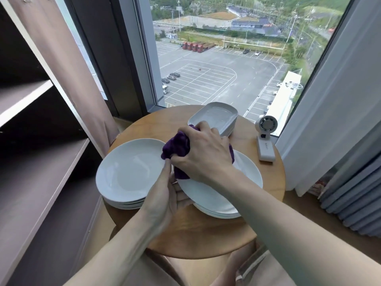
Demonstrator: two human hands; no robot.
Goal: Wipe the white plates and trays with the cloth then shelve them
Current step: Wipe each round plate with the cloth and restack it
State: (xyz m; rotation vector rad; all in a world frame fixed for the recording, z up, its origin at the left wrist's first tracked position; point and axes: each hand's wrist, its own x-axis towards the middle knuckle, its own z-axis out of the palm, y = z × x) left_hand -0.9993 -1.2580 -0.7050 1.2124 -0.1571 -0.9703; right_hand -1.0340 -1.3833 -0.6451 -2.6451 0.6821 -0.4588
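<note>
the right hand [203, 153] is curling tightly round a bunched purple plush cloth [176, 146], all its fingers closed over the fabric, and is pressing it onto the top plate of the right stack of round white plates [206, 197]. the left hand [166, 195] is half closed and is pinching the near-left rim of that same top plate, with the thumb lying on top and the fingers tucked underneath.

two piles of round plates are sitting side by side on the round wooden table [195, 236]. the left stack of round white plates [127, 168] is showing about four rims and is just touching the cloth at its right edge. the right stack is showing at least three rims. farther back, one stack of rectangular white trays [216, 115] is resting near the table's far edge, with several trays in it, though the exact number is not readable. there is one cloth.

one small white handheld fan [266, 139] is standing upright at the right edge of the table. a dark shelf unit [41, 162] is filling the left side, and a window [216, 58] is looking out beyond the table.
</note>
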